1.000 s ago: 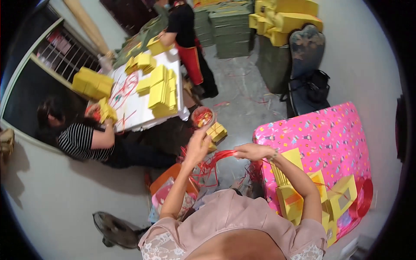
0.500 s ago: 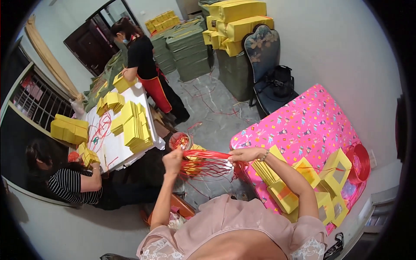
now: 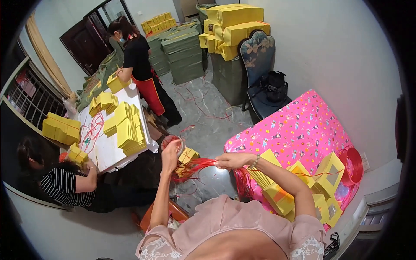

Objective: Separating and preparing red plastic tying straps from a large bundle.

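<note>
Red strings (image 3: 197,165) running sideways, leftward from right hand (image 3: 233,160), fingers clamped on one end; loose end just below left hand (image 3: 170,155), can't tell about those fingers tbh.

Wearer's two hands (image 3: 233,160) — two co-workers (image 3: 139,56) — one chair (image 3: 258,65)

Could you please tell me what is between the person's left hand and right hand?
In the head view, a loose bundle of red strands stretches from the right hand toward the left hand; beyond it, yellow boxes show.
</note>
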A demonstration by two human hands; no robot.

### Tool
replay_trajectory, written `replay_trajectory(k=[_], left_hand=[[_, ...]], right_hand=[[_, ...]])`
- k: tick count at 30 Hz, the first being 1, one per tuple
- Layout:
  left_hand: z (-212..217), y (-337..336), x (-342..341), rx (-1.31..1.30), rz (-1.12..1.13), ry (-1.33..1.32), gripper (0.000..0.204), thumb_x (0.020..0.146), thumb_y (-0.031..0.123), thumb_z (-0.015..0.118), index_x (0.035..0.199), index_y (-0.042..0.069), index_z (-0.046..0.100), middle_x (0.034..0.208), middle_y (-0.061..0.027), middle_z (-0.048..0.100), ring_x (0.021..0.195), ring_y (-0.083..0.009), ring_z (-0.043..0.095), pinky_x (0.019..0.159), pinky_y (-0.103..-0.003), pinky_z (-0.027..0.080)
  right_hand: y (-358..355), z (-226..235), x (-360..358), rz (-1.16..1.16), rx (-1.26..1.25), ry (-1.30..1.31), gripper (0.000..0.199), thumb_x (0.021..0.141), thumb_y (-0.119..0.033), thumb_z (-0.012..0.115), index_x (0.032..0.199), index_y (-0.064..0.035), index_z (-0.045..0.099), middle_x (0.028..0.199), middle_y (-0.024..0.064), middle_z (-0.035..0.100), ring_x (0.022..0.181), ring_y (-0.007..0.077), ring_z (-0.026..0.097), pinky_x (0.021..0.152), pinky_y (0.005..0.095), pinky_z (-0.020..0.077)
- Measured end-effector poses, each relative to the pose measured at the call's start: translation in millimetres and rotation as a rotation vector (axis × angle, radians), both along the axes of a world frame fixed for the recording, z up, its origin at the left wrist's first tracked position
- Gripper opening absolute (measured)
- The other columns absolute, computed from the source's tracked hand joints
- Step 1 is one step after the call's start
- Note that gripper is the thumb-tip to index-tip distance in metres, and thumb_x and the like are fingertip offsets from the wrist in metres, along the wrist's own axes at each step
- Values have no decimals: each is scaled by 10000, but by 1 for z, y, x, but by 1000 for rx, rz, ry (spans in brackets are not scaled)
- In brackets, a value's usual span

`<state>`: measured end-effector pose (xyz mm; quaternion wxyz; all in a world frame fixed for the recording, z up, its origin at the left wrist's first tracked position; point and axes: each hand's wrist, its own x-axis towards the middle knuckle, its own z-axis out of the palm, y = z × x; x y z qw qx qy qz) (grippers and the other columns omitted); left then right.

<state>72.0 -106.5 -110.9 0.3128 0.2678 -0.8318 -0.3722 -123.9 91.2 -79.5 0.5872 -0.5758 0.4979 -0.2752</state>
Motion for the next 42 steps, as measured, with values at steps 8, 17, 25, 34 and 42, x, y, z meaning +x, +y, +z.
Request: replay_trajectory(k=[8,17,25,34,42], left_hand=[[25,78,-36,440,-620,-283,449,945,336,332,855,-19,592,692,-61,589,649,-107,538,598,-268,434],[23,23,-45,-387,-454,9,190,828,86,560,671,-20,568,565,-109,531,472,-156,494,477,-285,415],[-20,-46,3,-403,-183,-232,393,928,262,411,671,-4,544,545,-101,490,502,-178,463,481,-332,365],[36,65,-59,-105,-462,-104,397,933,280,332,1021,-18,579,985,-105,604,874,-185,559,814,-273,405],[-8,114,-72,-217,-495,-203,446,919,312,390,708,-54,535,615,-238,538,574,-390,547,477,-412,376]], right_hand=[[-4,7,11,39,-28,-78,347,920,-331,391,799,-27,504,652,7,469,595,116,442,550,272,398],[39,1,-28,-31,106,-380,278,934,-281,421,772,-58,459,639,-45,426,570,47,419,518,203,378],[80,-22,-28,-201,-122,91,355,911,-321,423,797,10,481,687,59,503,654,156,492,618,314,408],[35,29,22,-66,-176,717,355,855,-266,416,984,27,567,931,251,585,900,369,561,756,433,428],[34,-10,0,0,-437,333,329,852,-279,465,959,16,561,813,178,599,765,275,567,690,385,428]])
